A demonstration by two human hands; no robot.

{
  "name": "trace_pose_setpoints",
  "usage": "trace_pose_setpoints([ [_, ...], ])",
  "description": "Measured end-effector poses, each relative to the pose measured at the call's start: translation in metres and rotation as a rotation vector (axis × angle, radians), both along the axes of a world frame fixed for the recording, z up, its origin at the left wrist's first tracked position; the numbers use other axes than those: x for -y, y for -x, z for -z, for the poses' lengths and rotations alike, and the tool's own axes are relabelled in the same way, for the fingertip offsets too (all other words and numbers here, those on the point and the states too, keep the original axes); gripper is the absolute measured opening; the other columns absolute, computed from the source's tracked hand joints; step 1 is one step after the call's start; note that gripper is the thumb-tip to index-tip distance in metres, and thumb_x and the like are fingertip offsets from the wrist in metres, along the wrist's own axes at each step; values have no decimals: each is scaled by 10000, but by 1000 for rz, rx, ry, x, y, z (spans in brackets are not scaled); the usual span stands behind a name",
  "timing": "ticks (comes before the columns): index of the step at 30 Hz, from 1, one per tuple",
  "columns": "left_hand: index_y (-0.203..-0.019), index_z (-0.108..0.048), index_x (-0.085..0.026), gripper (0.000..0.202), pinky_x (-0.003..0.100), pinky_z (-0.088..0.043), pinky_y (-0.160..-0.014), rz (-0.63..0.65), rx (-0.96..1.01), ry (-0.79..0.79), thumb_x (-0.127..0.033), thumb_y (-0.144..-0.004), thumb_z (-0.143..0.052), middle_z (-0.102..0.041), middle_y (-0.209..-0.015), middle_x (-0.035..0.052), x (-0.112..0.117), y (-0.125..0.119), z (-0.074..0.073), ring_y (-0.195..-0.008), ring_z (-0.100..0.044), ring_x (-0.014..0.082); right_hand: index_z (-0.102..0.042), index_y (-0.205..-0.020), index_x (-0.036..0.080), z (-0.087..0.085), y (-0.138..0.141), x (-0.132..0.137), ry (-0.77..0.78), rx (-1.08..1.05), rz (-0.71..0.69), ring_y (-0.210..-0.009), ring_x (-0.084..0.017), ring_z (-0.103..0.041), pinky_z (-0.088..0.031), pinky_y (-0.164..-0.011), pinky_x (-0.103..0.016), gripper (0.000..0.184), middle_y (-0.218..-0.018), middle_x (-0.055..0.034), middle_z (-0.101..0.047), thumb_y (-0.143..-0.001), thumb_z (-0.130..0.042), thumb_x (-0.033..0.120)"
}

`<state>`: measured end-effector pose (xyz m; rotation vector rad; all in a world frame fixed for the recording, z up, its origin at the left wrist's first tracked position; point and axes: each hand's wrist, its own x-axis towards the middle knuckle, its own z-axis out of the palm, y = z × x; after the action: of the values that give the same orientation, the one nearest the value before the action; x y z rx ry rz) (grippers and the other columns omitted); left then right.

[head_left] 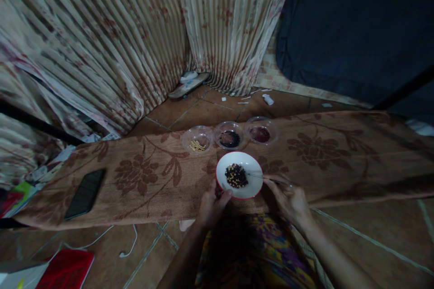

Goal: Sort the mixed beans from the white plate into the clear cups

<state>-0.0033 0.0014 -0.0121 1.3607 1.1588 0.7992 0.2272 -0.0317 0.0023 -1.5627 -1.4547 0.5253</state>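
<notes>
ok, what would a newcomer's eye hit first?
The red-rimmed white bowl of dark and yellow bits, low centre, left hand at its rim, right hand holding a utensil in it. Beyond, three clear tubs in a row; far left on the brown cloth, a dark phone.

No readable text, labels, brands, numbers or signs

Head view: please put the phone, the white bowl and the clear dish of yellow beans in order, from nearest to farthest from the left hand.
1. White bowl: touching the left hand, on its right side.
2. Clear dish of yellow beans: ahead, slightly left.
3. Phone: far to the left.
</notes>
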Motion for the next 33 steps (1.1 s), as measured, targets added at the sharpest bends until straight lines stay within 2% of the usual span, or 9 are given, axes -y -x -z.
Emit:
trace_pose_setpoints([
  [5,-1235,-529,-168,450,304,-504,-906,-18,21,21,-341,-829,-614,-730,-1053,46,0,-1,-3,-992,-666,222,-731,-876,215,-9,-12,-16,-120,-31,122,-843,-211,-665,-527,-717,-322,246,-889,-64,-717,-844,-589,414],
  [10,-1240,-529,-169,442,323,-487,-949,-33,71,43,-315,-828,-600,-706,-1144,53,1,-4,-11,-1040,-655,227,-721,-814,194,-34,-34,-63,-312,-70,261,-832,-202,-656,-512,-749,-332,225,-856,-69,-715,-829,-606,387],
  [13,-1244,-532,-170,458,338,-489,-947,-51,58,40,-329,-821,-604,-719,-1117,53,1,-4,-11,-1033,-661,241,-719,-834,171,-43,-46,-88,-329,-82,266,-819,-209,-661,-513,-770,-358,247,-860,-89,-725,-829,-592,384],
  [16,-1241,-533,-165,464,335,-486,-953,-24,65,37,-356,-823,-602,-709,-1139,59,0,-2,-8,-1059,-650,245,-724,-844,163,-41,-49,-95,-291,-105,269,-831,-221,-667,-514,-796,-379,262,-876,-104,-733,-815,-603,393],
  [20,-1236,-530,-153,473,341,-503,-924,-20,38,32,-367,-821,-610,-722,-1104,68,-1,-1,-4,-1011,-671,249,-726,-879,167,-28,-41,-77,-251,-164,267,-886,-228,-664,-510,-824,-387,273,-940,-109,-725,-816,-607,404],
  [24,-1242,-519,-174,459,323,-501,-931,-3,76,28,-358,-832,-609,-713,-1128,57,-1,-1,1,-1022,-669,230,-731,-835,170,-14,-30,-47,-142,-236,285,-860,-237,-675,-526,-786,-374,265,-901,-99,-732,-776,-655,417],
  [29,-1238,-522,-180,455,326,-513,-916,9,86,3,-360,-830,-614,-708,-1128,62,0,-1,4,-1010,-671,226,-734,-897,172,-2,-21,-10,79,-272,162,-875,-255,-679,-527,-804,-394,306,-915,-100,-737,-779,-653,443],
  [33,-1249,-516,-184,477,339,-507,-940,-2,111,24,-351,-817,-627,-704,-1139,61,0,-2,4,-1030,-666,226,-736,-925,190,-8,-13,8,160,-156,17,-943,-252,-662,-506,-857,-390,307,-964,-94,-729,-810,-619,449],
])
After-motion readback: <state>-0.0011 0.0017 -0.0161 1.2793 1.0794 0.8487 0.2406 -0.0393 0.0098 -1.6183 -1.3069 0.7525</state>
